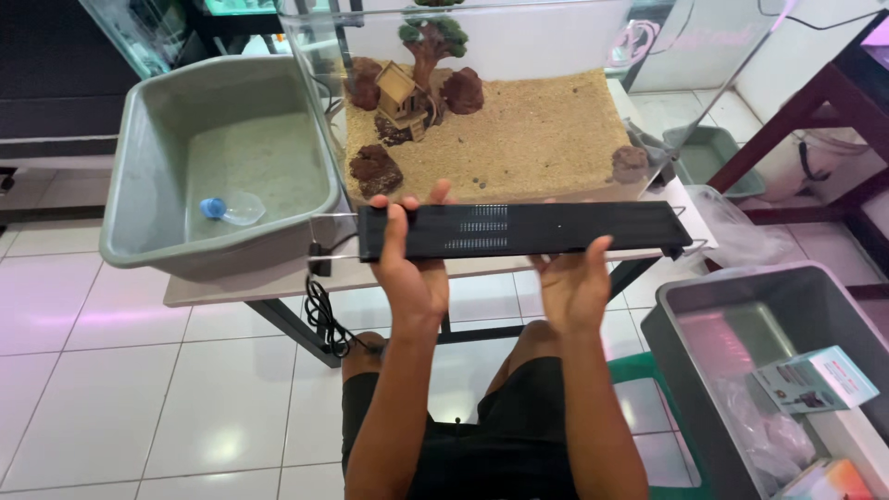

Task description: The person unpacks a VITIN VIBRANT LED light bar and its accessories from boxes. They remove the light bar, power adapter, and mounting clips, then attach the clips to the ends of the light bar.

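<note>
Hands hold a long black aquarium light bar [523, 229] level in front of a glass tank [482, 120] on the bench [241, 287]. The left hand [412, 268] grips the bar near its left end, fingers [395, 231] curled over the top face and thumb behind. The right hand [574, 282] supports it from below nearer the middle, thumb [597, 250] pressed on the front edge. A black cord [319, 310] hangs from the bar's left end. Inside the tank lie sand [528, 139], dark rocks [375, 171], a small wooden house [400, 93] and a miniature tree [433, 37]. A grey tub [139, 167] sits just left of the tank, holding a clear bottle with a blue cap [230, 210].
</note>
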